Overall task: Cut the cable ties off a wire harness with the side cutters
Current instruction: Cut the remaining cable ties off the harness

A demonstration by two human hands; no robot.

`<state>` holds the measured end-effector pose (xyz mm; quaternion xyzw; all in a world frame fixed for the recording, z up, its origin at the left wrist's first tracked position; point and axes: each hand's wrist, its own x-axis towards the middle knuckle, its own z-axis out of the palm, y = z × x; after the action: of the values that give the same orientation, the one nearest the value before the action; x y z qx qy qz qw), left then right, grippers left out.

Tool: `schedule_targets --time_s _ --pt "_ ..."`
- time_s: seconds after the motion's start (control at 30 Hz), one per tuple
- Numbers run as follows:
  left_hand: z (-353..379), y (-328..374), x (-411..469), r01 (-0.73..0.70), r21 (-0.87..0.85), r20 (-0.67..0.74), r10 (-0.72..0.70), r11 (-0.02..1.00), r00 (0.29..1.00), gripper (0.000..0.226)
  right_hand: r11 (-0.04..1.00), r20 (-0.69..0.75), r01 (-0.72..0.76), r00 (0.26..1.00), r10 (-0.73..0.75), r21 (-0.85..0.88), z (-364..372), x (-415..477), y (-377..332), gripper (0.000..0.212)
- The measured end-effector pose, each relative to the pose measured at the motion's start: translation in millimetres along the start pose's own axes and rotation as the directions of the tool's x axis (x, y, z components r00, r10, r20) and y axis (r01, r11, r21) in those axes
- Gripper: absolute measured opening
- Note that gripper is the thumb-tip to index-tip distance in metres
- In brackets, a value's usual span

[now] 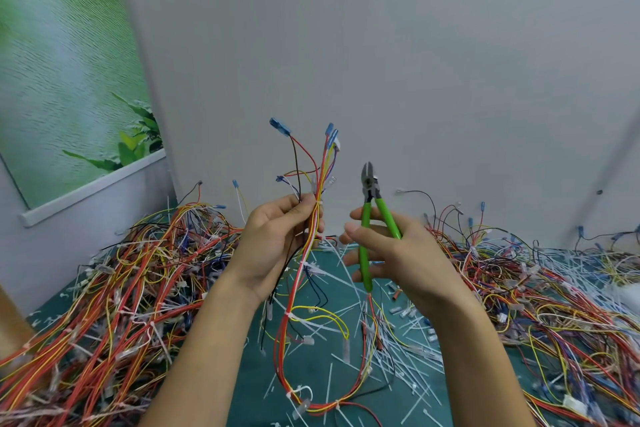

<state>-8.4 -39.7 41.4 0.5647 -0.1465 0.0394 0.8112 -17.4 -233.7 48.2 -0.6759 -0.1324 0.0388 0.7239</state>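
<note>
My left hand (pixel 277 236) grips the wire harness (pixel 323 166) upright, a white cable tie (pixel 317 202) at its fingertips. My right hand (pixel 391 260) holds the green side cutters (pixel 371 196) just beside it, not touching. I think the blades must slide under the tie only, away from the wires.

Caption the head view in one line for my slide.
Left hand holds a wire harness upright while the right hand grips green-handled side cutters beside it, over a tie-littered table.
</note>
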Motion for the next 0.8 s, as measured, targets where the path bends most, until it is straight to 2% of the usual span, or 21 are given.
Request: schedule_targets --time_s 0.1,0.23,0.47,0.53,0.63,0.8 --pt "3 -3 1 -0.022 -0.009 -0.020 0.022 1.000 1.000 0.027 0.998 0.049 -0.021 0.999 0.023 -0.055 5 -2 0 0.035" --pt "8 -7 1 -0.055 -0.004 -0.005 0.055 0.998 0.998 0.025 0.999 0.035 -0.004 0.999 0.006 -0.043 15 -1 5 0.025" --pt "4 1 -4 -0.103 0.030 0.131 0.099 0.994 0.987 0.031 0.993 -0.040 0.119 0.992 -0.119 0.010 15 4 8 0.020" --pt "5 1 -5 -0.113 0.106 0.147 0.097 0.988 0.984 0.034 0.988 -0.050 0.148 0.987 -0.150 -0.035 16 3 9 0.019" --pt "8 -1 -4 -0.123 0.283 0.048 0.114 0.951 0.992 0.020 0.973 -0.055 0.207 0.975 -0.214 -0.103 19 2 11 0.019" --pt "10 -3 -2 -0.122 0.405 -0.028 0.145 0.906 0.989 0.011 0.960 -0.049 0.258 0.963 -0.264 -0.106 21 2 10 0.017"
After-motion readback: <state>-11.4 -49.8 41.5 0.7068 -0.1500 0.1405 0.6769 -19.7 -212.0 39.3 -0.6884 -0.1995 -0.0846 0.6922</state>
